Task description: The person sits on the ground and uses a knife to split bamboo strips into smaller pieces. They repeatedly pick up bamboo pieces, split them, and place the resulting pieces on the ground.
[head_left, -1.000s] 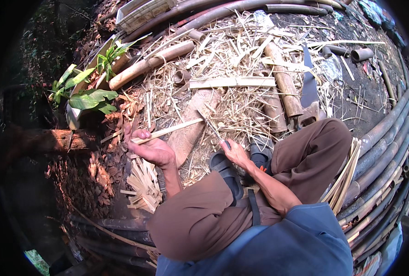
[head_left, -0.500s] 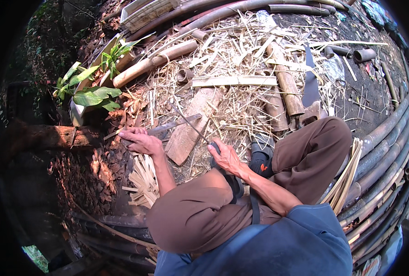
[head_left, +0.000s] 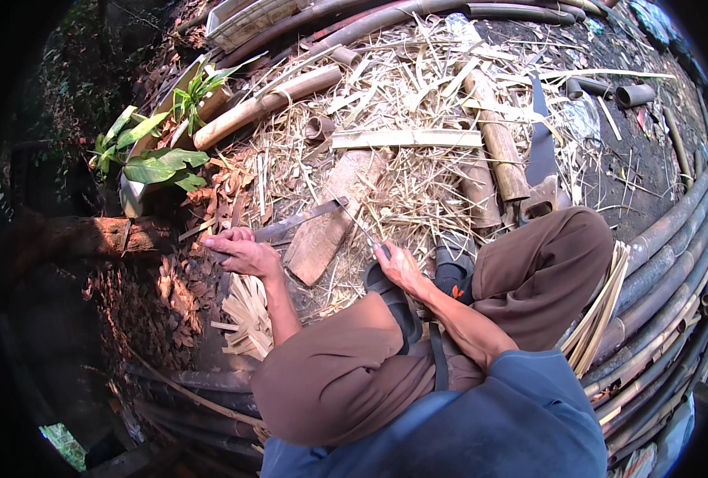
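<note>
Head cam, outdr grnd [head_left: 637, 171] w/ shavings [head_left: 405, 195], poles [head_left: 672, 243] R

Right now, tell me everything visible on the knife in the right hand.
The knife has a thin, narrow grey blade, metal by its look, and a dark handle mostly hidden in the right hand, which is closed around it. The blade points away from the person and to the left, with its tip by the far end of the flat strip held in the left hand. Whether they touch is unclear. The cutting edge is too fine to make out.
</note>
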The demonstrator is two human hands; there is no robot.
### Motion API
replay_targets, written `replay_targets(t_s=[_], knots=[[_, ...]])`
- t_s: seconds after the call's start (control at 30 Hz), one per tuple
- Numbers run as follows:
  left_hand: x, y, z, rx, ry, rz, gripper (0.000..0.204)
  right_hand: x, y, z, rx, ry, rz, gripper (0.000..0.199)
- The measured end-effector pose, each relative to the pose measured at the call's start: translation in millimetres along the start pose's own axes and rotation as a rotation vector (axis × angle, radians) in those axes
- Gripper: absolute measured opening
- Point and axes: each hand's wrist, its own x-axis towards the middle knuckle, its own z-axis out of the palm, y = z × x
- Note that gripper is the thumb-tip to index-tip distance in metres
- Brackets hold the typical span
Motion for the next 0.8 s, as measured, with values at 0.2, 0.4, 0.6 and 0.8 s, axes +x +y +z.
replay_targets(t_s=[0.2, 0.4, 0.6, 0.8], knots=[[-11, 13, -6, -0.005, -0.114, 0.015, 0.054, -17, -36, -5, -0.009, -0.14, 0.001, 0.044], [-17, -31, -18, 0.02, -0.209, 0.05, 0.033, -3, -13, -18, -0.053, -0.143, 0.109, 0.047], [-21, -164, -70, 0.53, -0.644, 0.057, 0.052, 19, 12, 0, 0.087, -0.129, 0.101, 0.048], [-15, -27, -16, 0.158, -0.438, -0.284, 0.075, 13, 40, -10, 0.357, -0.198, 0.406, 0.054]])
